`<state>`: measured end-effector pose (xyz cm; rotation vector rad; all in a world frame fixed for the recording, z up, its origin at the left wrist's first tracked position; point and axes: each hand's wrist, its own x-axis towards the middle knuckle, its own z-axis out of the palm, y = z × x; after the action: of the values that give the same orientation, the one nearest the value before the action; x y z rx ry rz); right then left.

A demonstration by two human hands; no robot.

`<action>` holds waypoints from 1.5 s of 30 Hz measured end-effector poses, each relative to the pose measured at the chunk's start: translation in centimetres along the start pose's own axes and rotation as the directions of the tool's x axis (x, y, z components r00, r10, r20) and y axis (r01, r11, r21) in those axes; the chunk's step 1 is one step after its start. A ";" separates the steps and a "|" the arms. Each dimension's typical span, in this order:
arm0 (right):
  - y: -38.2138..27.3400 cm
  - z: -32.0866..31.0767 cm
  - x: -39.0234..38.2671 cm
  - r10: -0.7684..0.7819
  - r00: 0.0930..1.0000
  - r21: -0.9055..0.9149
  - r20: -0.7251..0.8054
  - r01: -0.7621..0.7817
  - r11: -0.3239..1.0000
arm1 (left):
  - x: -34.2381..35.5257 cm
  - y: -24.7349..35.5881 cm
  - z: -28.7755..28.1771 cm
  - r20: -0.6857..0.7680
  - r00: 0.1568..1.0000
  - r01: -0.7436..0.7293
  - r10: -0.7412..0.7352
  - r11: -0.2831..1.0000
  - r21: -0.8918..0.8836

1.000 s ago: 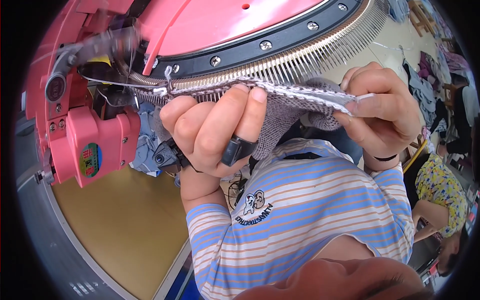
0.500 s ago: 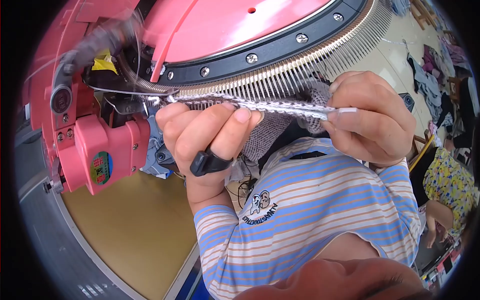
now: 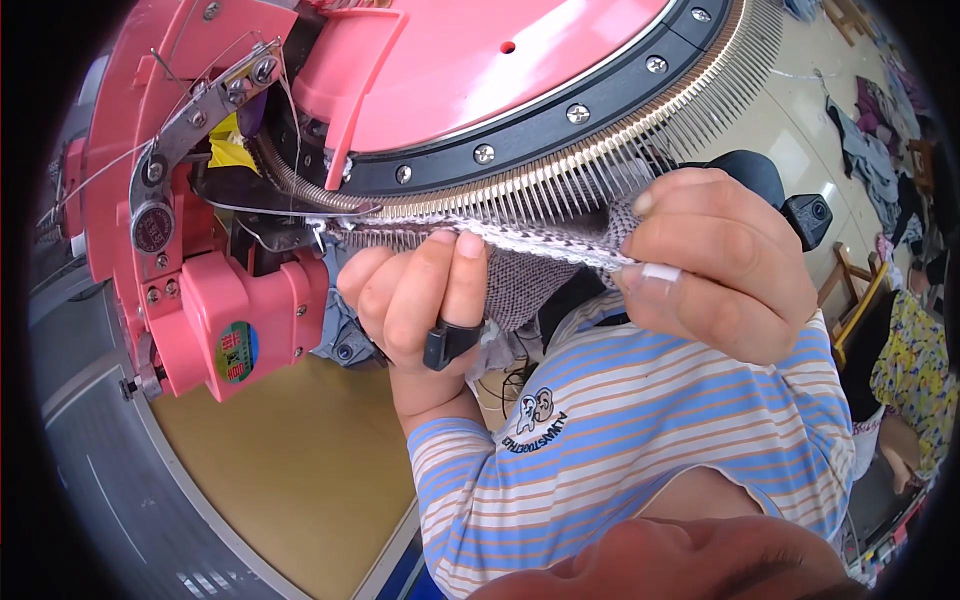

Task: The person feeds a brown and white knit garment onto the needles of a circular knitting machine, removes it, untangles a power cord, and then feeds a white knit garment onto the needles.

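Observation:
A grey knitted fabric (image 3: 530, 285) with a white-and-brown edge strip (image 3: 530, 245) stretches along the needles (image 3: 520, 200) of a round pink linking machine (image 3: 450, 80). My left hand (image 3: 410, 305) is closed on the strip near its middle, fingertips over the edge just below the needles. It wears a black band (image 3: 452, 343) round a finger. At the strip's right end my right hand (image 3: 725, 260) pinches the knit between thumb and fingers; pale tape (image 3: 660, 278) wraps one fingertip. Part of the fabric hangs behind my hands.
Left of my hands stand a jointed metal thread arm (image 3: 195, 125), a dark curved plate (image 3: 270, 200) and a pink housing (image 3: 240, 310). A tan board (image 3: 280, 470) lies below them. At right are garments (image 3: 870, 145), a wooden chair (image 3: 850, 280) and another person's yellow patterned clothing (image 3: 915, 370).
The view has shifted, so the machine sits lower and further right. The metal arm, blurred before, is now sharp. My right hand is lower and slightly left; both hands keep hold of the knit.

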<state>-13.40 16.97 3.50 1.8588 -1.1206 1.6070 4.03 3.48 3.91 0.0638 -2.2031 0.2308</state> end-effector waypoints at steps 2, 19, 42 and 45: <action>0.1 0.1 0.0 -0.001 1.000 -0.031 0.026 0.002 1.000 | 0.3 0.3 -0.2 0.019 1.000 -0.015 0.014 1.000 0.023; -0.5 1.4 -2.8 0.467 0.826 0.101 0.316 -0.519 0.849 | 0.6 -0.2 0.7 -0.081 0.997 -0.006 -0.005 0.990 -0.138; -2.4 -2.3 0.7 0.295 0.940 0.091 0.171 -0.313 0.945 | 0.8 0.1 0.1 -0.063 0.994 -0.087 0.087 0.996 0.004; -2.7 -2.3 0.7 0.242 0.955 0.023 0.172 -0.249 0.968 | 1.0 0.4 0.1 -0.074 0.996 -0.056 0.050 0.996 -0.076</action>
<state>-12.62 20.07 5.13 1.9782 -1.4499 1.6414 3.26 3.91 4.57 -0.0452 -2.1418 0.1741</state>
